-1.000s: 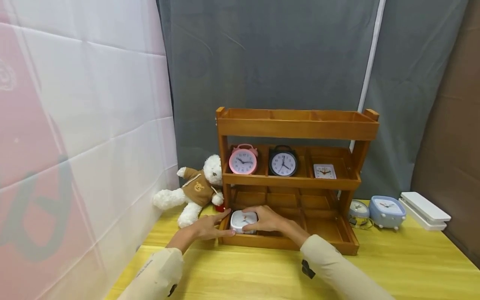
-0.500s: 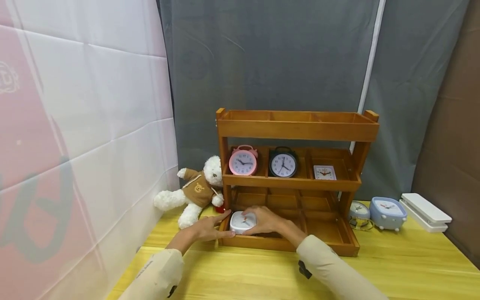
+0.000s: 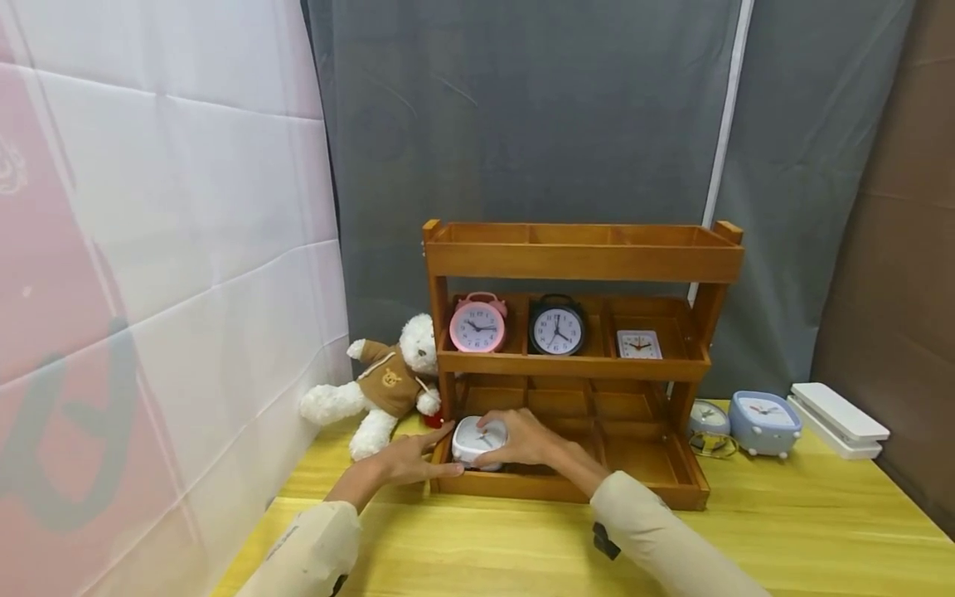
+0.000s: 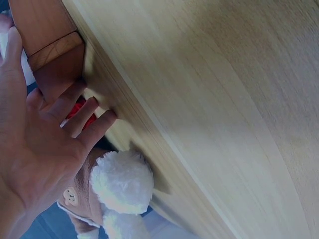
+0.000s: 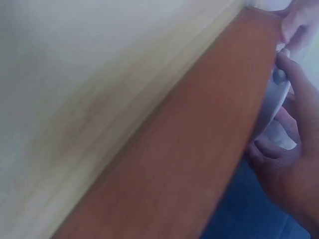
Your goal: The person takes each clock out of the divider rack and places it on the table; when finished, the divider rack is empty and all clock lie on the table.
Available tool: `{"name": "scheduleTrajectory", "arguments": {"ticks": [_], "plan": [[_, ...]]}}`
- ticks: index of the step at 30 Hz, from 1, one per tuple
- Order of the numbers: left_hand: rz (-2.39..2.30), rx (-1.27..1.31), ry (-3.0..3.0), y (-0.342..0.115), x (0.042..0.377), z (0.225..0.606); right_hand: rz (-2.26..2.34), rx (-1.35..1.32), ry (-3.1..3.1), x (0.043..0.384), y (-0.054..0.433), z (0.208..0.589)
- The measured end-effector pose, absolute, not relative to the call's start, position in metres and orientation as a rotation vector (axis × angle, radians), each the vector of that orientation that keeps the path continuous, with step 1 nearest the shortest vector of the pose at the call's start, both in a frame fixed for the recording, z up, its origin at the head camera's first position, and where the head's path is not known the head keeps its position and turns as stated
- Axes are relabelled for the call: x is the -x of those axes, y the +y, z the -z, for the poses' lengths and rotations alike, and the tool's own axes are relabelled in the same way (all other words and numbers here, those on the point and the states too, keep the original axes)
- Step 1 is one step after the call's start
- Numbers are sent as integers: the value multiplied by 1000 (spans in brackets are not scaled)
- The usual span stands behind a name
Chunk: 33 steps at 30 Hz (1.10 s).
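Observation:
A white alarm clock [image 3: 470,439] with rounded corners sits face up in the bottom left compartment of the wooden shelf rack [image 3: 589,264]. My right hand [image 3: 528,439] grips it from the right, thumb near the front and fingers at the back. In the right wrist view, the grey-looking clock side [image 5: 271,102] shows behind the rack's front board. At the rack's lower left corner, my left hand [image 3: 403,458] touches the frame with its thumb and index finger spread. The left wrist view shows its other fingers extended beside the corner post, over the yellow table.
On the middle tier stand a pink alarm clock [image 3: 477,327], a black one [image 3: 557,330] and a small square white one [image 3: 638,345]. A teddy bear [image 3: 391,377] leans left of the rack. Right of it lie blue clocks [image 3: 764,424] and a white flat object [image 3: 839,420].
My right thumb and fingers have shifted slightly on the white clock, which has tilted or turned a little. The left hand keeps its place at the corner. The head view has shifted slightly.

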<state>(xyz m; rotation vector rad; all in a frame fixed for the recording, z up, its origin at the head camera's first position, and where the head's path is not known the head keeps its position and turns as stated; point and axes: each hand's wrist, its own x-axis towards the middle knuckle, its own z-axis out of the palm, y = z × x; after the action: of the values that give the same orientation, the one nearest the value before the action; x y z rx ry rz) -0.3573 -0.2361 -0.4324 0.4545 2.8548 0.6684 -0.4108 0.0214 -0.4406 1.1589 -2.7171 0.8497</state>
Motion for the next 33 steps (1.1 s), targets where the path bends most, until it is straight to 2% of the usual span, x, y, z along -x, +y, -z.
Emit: {"name": "scheduleTrajectory", "arguments": {"ticks": [19,33], "plan": [[-718,-497,2852,-239,359,435,-864,-1302,-2442,383,61,404],[-706,-526,2846,-236,360,435,-892,-1229,-2455,362,121,387]]}}
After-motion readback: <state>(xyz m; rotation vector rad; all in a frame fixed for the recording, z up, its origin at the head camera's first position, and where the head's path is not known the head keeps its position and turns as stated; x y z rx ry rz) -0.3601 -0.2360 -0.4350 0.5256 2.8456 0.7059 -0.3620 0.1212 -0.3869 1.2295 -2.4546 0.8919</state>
